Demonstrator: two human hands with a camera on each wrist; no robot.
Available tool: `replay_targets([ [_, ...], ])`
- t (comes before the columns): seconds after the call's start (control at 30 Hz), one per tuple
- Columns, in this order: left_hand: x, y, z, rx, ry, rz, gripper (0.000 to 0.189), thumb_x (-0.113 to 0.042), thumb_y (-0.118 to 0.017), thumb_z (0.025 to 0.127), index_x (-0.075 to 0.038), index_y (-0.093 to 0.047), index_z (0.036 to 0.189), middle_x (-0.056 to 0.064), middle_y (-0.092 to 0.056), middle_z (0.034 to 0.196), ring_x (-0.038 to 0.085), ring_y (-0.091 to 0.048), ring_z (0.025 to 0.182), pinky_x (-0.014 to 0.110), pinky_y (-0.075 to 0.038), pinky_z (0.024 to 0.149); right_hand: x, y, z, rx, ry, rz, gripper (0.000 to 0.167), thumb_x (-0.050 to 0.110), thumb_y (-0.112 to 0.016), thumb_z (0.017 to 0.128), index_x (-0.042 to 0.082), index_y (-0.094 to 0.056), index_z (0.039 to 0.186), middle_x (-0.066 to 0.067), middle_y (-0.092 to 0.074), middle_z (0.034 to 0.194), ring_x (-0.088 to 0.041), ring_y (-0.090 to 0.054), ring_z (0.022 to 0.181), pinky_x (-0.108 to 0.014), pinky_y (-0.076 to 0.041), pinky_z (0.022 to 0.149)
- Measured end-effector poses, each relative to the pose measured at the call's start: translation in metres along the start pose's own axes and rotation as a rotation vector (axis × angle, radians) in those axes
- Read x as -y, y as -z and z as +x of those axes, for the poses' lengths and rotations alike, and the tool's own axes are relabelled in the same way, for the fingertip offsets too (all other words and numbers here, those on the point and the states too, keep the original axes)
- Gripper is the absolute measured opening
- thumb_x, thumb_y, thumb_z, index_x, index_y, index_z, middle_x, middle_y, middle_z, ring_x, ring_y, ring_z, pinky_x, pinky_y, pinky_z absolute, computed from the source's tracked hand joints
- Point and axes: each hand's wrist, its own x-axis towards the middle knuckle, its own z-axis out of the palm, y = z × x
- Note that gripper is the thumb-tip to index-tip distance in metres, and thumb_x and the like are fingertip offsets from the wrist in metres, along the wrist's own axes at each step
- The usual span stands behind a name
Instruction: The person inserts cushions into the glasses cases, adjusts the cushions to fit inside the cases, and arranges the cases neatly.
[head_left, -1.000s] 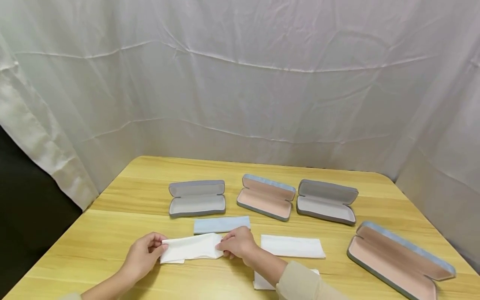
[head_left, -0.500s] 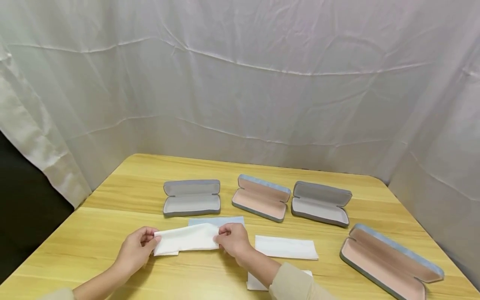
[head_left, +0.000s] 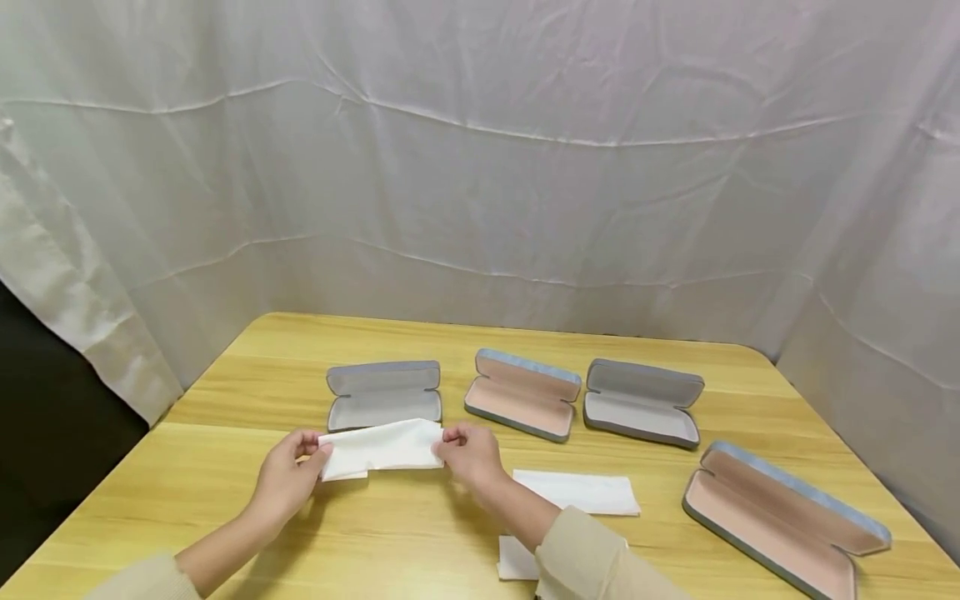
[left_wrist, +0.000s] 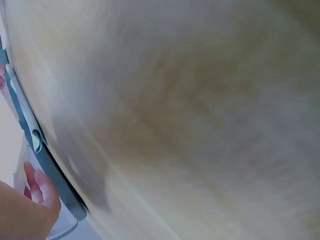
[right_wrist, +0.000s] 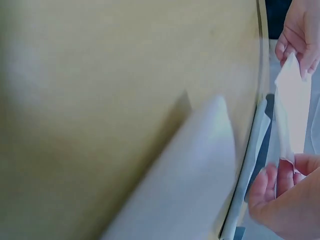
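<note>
A folded white cloth is stretched between both hands, just above the table. My left hand pinches its left end between thumb and fingers, and my right hand pinches the right end. Directly behind it stands an opened grey glasses case, whose front edge the cloth partly covers. A light blue folded cloth shows in the right wrist view below the white one; in the head view it is hidden. The left wrist view catches my left hand at its lower left edge.
Farther right stand a blue case with pink lining, another grey case and a second blue, pink-lined case, all opened. Two white folded cloths lie right of the hands: one farther back, one nearer, partly under the right forearm.
Both hands have carried the white cloth away from the person, toward the left grey case. It now hides the light blue cloth in the head view. The head camera has shifted slightly.
</note>
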Motion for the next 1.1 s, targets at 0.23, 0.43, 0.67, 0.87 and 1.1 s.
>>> replay_targets([
  [0.23, -0.006, -0.001, 0.012, -0.031, -0.020, -0.034, 0.025, -0.007, -0.052, 0.092, 0.011, -0.052, 0.110, 0.019, -0.057, 0.094, 0.007, -0.052, 0.070, 0.016, -0.047, 0.056, 0.003, 0.002, 0.020, -0.044, 0.023, 0.063, 0.010, 0.000, -0.064, 0.081, -0.008, -0.061, 0.086, 0.000, -0.052, 0.064, -0.007, -0.050, 0.052, -0.022, -0.049, 0.051],
  [0.43, -0.009, -0.002, 0.023, -0.057, -0.030, -0.052, 0.024, -0.007, -0.052, 0.092, 0.010, -0.053, 0.108, 0.020, -0.058, 0.095, 0.004, -0.052, 0.070, 0.014, -0.048, 0.057, 0.005, 0.003, 0.034, -0.076, 0.013, 0.088, 0.010, -0.001, -0.064, 0.081, -0.008, -0.062, 0.087, 0.000, -0.053, 0.064, -0.007, -0.050, 0.052, -0.021, -0.048, 0.050],
  [0.67, -0.010, -0.003, 0.039, -0.115, -0.058, -0.062, 0.023, -0.007, -0.054, 0.090, 0.011, -0.056, 0.105, 0.020, -0.060, 0.093, -0.002, -0.048, 0.064, 0.013, -0.046, 0.056, 0.007, 0.000, 0.047, -0.093, -0.023, 0.143, 0.011, 0.000, -0.065, 0.082, -0.007, -0.062, 0.090, 0.000, -0.052, 0.067, -0.009, -0.050, 0.052, -0.023, -0.051, 0.053],
  [0.87, -0.010, -0.004, 0.052, -0.167, -0.060, -0.042, 0.023, -0.009, -0.057, 0.089, 0.010, -0.058, 0.103, 0.022, -0.061, 0.094, -0.001, -0.047, 0.066, 0.011, -0.043, 0.056, 0.007, -0.005, 0.059, -0.127, -0.043, 0.191, 0.011, 0.001, -0.065, 0.082, -0.006, -0.063, 0.090, -0.002, -0.053, 0.068, -0.012, -0.051, 0.052, -0.023, -0.050, 0.053],
  [1.1, -0.001, -0.006, 0.070, -0.214, -0.057, -0.016, 0.022, -0.009, -0.060, 0.087, 0.010, -0.062, 0.099, 0.020, -0.063, 0.088, 0.002, -0.047, 0.066, 0.012, -0.041, 0.056, 0.004, -0.010, 0.071, -0.127, -0.099, 0.166, 0.007, 0.004, -0.065, 0.083, -0.001, -0.064, 0.087, -0.003, -0.056, 0.070, -0.011, -0.052, 0.054, -0.022, -0.049, 0.052],
])
